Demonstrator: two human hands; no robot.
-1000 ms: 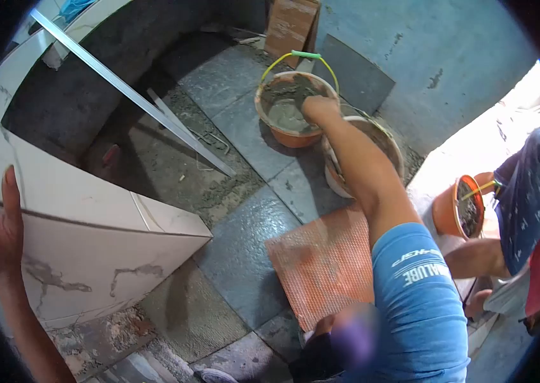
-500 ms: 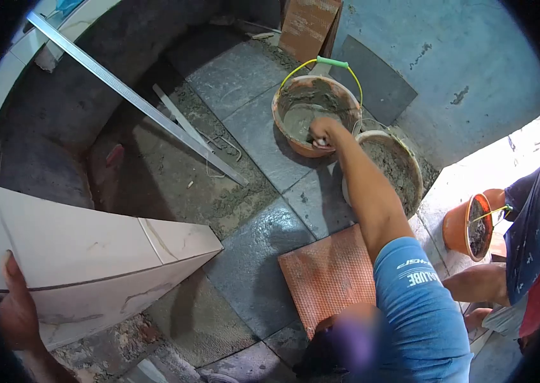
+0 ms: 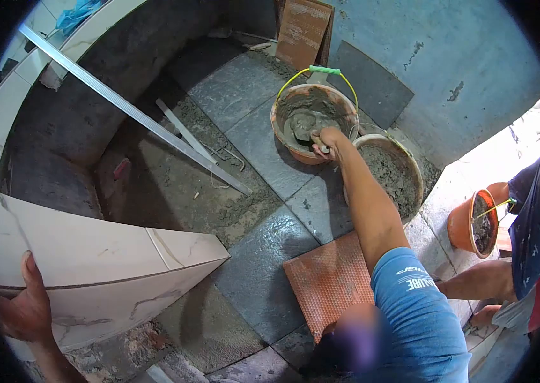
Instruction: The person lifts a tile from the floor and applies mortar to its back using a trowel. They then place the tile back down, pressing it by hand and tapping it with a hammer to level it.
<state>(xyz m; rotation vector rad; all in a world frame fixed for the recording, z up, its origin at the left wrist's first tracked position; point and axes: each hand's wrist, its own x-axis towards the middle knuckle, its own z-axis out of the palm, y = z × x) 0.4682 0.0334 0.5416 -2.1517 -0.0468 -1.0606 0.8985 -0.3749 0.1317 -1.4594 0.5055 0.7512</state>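
Note:
My left hand (image 3: 24, 309) is at the left edge, against the side of a low wall faced with white marble-look tiles (image 3: 110, 249). Its thumb stands up, apart from the fingers, which the dark border of the view partly cuts off. I see nothing held in it. My right hand is out of view. A co-worker's hand (image 3: 327, 142), below a blue sleeve, grips a trowel-like tool inside an orange bucket (image 3: 313, 153) of wet grey mortar. Wet mortar covers most of the tool.
A second mortar bucket (image 3: 418, 175) stands beside the first. An orange-backed tile (image 3: 327, 287) lies on grey floor tiles (image 3: 263, 236). A long metal straightedge (image 3: 136, 108) slants across the recess. Another person's leg (image 3: 480, 281) is at right, near a smaller bucket (image 3: 461, 230).
The co-worker's hand has turned in the bucket, and mortar now shows heaped on the tool. My view has shifted slightly, and more of my left hand shows.

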